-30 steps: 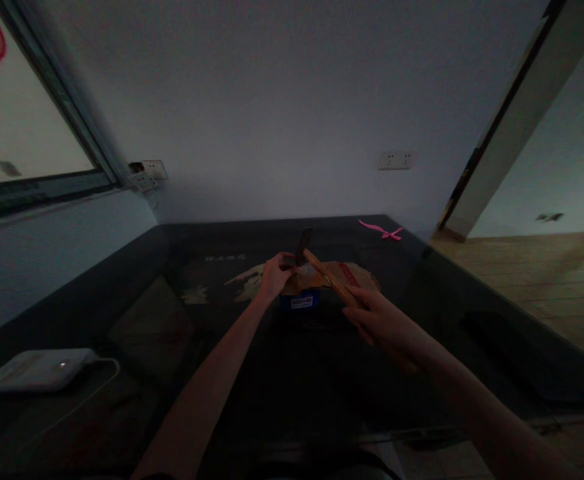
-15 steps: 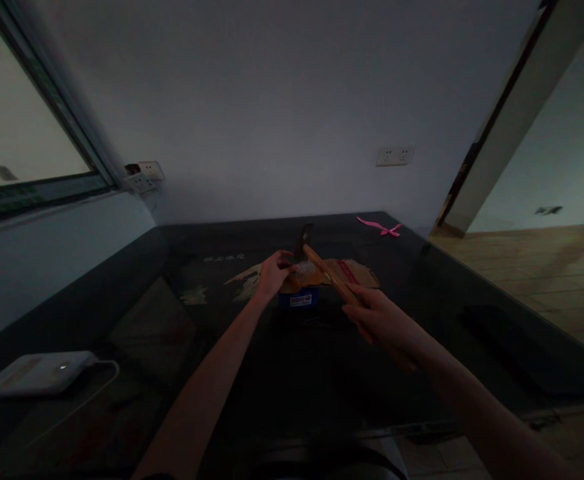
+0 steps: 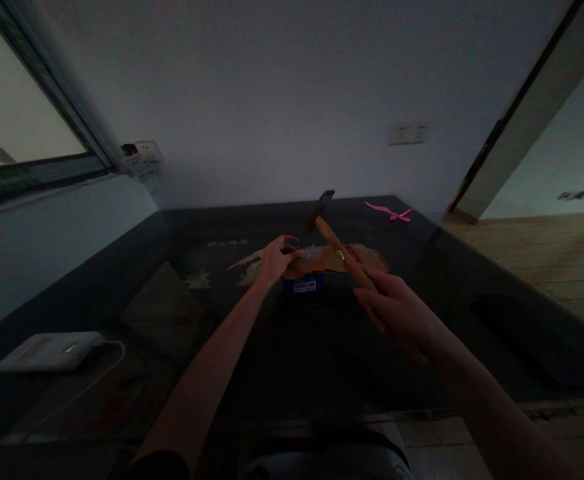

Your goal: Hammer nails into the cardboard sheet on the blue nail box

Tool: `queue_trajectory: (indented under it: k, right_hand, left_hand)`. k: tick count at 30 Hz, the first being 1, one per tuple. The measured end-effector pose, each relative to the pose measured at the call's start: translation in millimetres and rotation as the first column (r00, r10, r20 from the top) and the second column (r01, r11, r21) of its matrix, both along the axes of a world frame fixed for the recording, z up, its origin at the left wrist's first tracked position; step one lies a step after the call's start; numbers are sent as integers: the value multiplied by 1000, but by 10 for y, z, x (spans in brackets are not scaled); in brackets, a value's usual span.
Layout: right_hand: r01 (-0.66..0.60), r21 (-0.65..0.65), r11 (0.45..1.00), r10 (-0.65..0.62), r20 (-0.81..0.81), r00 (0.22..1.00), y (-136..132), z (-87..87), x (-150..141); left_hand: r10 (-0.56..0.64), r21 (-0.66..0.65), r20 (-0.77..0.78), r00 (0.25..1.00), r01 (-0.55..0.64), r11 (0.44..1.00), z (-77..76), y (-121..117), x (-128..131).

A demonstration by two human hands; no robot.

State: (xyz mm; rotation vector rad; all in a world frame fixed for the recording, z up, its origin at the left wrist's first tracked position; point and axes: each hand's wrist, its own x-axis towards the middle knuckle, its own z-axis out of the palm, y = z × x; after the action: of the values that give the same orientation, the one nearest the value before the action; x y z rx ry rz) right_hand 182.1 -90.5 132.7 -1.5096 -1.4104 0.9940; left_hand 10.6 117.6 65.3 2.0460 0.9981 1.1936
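Observation:
My right hand [image 3: 397, 307] grips the wooden handle of a hammer [image 3: 335, 241], its dark metal head raised above the middle of the table. Beneath the head, a brown piece of cardboard [image 3: 372, 257] with red print lies over a blue box [image 3: 304, 285] with a white label. A translucent, bumpy layer [image 3: 315, 254] shows on the cardboard's near left part. At that left end is my left hand [image 3: 276, 260], thumb and fingers pinched together. What the fingertips hold, if anything, is too small and dark to make out.
On the dark glossy table [image 3: 272, 360] a white power bank [image 3: 49, 351] with a cable lies at left. A pink ribbon [image 3: 395, 215] is at the far right corner, a dark flat object [image 3: 532, 340] at right. Behind, the wall carries sockets [image 3: 409, 133].
The hammer head has risen up and to the right, away from my left hand. My left hand keeps its place at the cardboard. The camera view has shifted slightly.

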Motion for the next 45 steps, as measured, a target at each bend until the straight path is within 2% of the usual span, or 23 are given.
queue_trajectory:
  k: [2,4,7,10,13,15,16,18,20,22,26,32,38,42,45]
  right_hand:
    - [33,13,999,-33,-32,999,-66,19,13]
    - [47,11,999,-47,-77,996,-146,-16,37]
    - [75,9,997,-72,-177,981,-296,-182,86]
    - [126,-10,992,-123,-313,942,-459,-448,141]
    - [177,-38,983,-175,-455,873,-583,-729,205]
    - [236,-60,970,-232,-522,821,-626,-870,250]
    - [249,-69,966,-246,-540,805,-637,-916,272]
    - [270,-79,960,-267,-560,784,-644,-962,307]
    - [275,-79,958,-269,-571,776,-640,-962,329]
    - [259,-63,964,-246,-585,773,-637,-949,337]
    - [228,-33,973,-201,-598,775,-646,-961,329]
    - [238,-1,971,-191,-600,777,-632,-985,313]
    - [216,32,976,-156,-590,792,-635,-963,312]
    - [237,-11,971,-197,-597,777,-656,-958,298]
    - [252,-54,966,-233,-601,765,-658,-962,299]
  left_hand:
    - [-18,-15,7,1000,18,1000,-7,13,-2]
    - [-90,-38,32,995,91,995,-5,31,-7]
    - [-181,-4,52,982,181,983,76,31,-43]
    - [-98,169,44,994,89,982,285,-86,-131]
    - [46,349,85,995,-73,934,485,-371,-217]
    - [53,399,42,998,-65,914,513,-614,-221]
    - [20,399,-36,999,-4,917,484,-734,-200]
    - [-140,369,-278,950,240,898,355,-936,-122]
    - [-249,301,-508,824,441,846,174,-1058,-28]
    - [-260,243,-643,720,514,822,-1,-1095,37]
    - [-173,213,-756,632,487,847,-204,-1016,19]
    - [-102,215,-829,550,482,849,-286,-946,-72]
    - [-70,227,-853,516,489,843,-340,-955,-62]
    - [-42,252,-869,492,515,819,-322,-956,-51]
    - [-38,275,-857,514,518,810,-299,-965,-46]
